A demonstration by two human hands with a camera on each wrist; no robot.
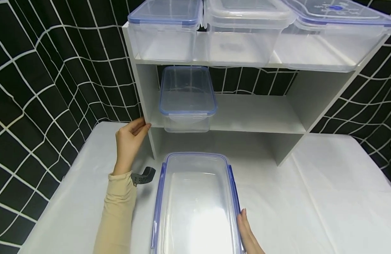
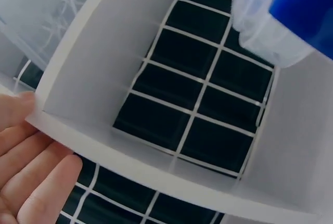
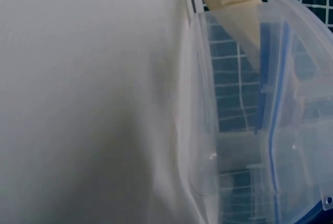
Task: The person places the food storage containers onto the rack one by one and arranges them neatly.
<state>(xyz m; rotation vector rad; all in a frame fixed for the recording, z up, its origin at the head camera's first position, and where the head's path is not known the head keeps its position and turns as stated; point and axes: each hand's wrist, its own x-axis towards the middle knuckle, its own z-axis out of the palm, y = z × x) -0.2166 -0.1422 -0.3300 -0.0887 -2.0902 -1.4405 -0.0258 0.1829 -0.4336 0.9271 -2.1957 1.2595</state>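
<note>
My left hand [image 1: 132, 141] grips the left upright of a white shelf unit [image 1: 139, 84] at the height of its middle board. In the left wrist view, the left hand [image 2: 36, 166] has fingers and thumb around the shelf's edge. A large clear container with a blue-rimmed lid [image 1: 195, 197] lies on the table below the shelf, its near end cut off by the frame. My right hand [image 1: 248, 234] touches its right side with straight fingers, partly out of frame. The right wrist view shows the clear container [image 3: 244, 151] but not the hand.
A smaller blue-lidded container [image 1: 188, 95] stands on the middle board at left. On top stand a blue-lidded container [image 1: 165, 38], a clear-lidded one [image 1: 243, 38] and a wider blue-lidded one [image 1: 331, 46]. A black gridded curtain [image 1: 55, 106] surrounds the white-covered table [image 1: 335, 197].
</note>
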